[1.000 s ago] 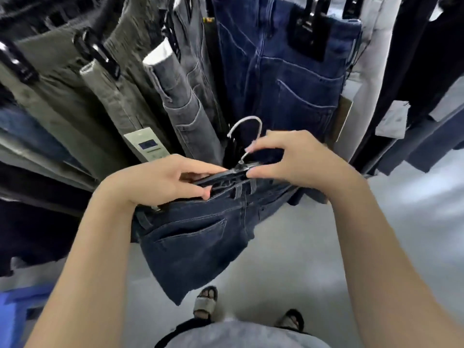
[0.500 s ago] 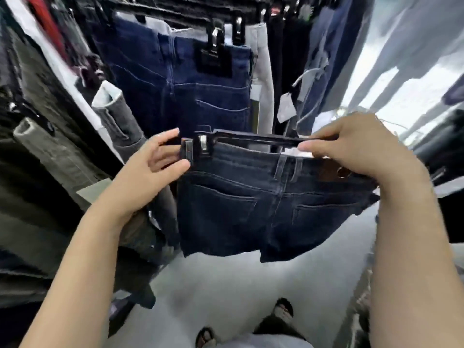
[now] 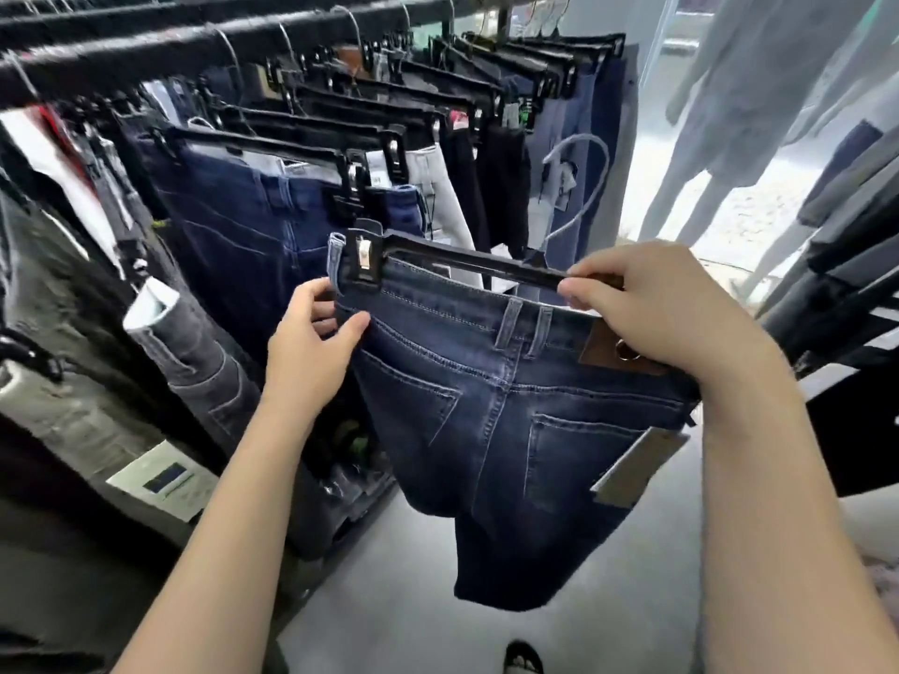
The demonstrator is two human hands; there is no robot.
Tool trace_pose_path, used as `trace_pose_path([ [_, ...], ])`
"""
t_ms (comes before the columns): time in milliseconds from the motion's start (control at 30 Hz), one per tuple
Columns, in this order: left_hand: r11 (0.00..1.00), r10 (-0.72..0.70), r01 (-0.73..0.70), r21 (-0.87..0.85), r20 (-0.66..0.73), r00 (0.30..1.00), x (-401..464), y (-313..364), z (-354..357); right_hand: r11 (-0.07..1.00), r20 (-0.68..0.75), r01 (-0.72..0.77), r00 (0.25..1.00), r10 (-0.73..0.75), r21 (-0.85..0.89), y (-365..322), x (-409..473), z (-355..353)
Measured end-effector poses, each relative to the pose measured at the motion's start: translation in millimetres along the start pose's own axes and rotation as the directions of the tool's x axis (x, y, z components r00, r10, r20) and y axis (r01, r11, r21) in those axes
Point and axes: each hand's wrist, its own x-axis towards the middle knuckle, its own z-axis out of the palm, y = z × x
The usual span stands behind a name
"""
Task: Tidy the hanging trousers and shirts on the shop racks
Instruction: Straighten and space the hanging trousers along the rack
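- Jeans (image 3: 496, 411) went from bunched low to spread flat & raised twd rail (image 3: 194, 46), hanger hook (image 3: 581, 187) not yet on it.
- L hand (image 3: 311, 342) pinched waistband by clip; R hand (image 3: 666, 304) gripped hanger bar (image 3: 467, 262).
- Rehang looked next.

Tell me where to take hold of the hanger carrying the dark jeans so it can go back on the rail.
Take the hanger by its black bar near the base of the wire hook, coming from above. The bar is bare there, above the jeans, and the hook stays free for the rail. The right hand already pinches that bar; the left hand steadies the clip end.
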Motion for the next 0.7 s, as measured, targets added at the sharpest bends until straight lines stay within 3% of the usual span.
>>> trace_pose_path([
  [200, 0.960, -0.065, 0.161, 0.228, -0.379, 0.923, 29, 39, -15, 0.952, 0.265, 0.283, 0.933, -0.245, -0.118, -26, 43, 5],
  [300, 0.945, -0.093, 0.227, 0.236, -0.470, 0.878, 34, 61, -25, 0.925, 0.254, 0.376, 0.901, -0.352, -0.050, -43, 70, 12],
  [400, 0.911, -0.122, 0.278, 0.305, -0.443, 0.888, 34, 76, -37, 0.906, 0.126, 0.417, 0.898, -0.422, 0.067, -59, 103, 26],
  [500, 0.828, -0.181, 0.347, 0.440, -0.376, 0.909, 28, 85, -51, 0.892, 0.074, 0.452, 0.888, -0.453, 0.036, -86, 131, 37],
  [633, 0.895, -0.116, 0.206, 0.396, -0.240, 0.964, 34, 93, -69, 0.899, 0.100, 0.436, 0.896, -0.432, -0.030, -132, 163, 50],
  [700, 0.927, -0.038, 0.124, 0.354, -0.239, 0.970, 36, 99, -75, 0.905, 0.107, 0.424, 0.902, -0.418, -0.041, -155, 183, 58],
])
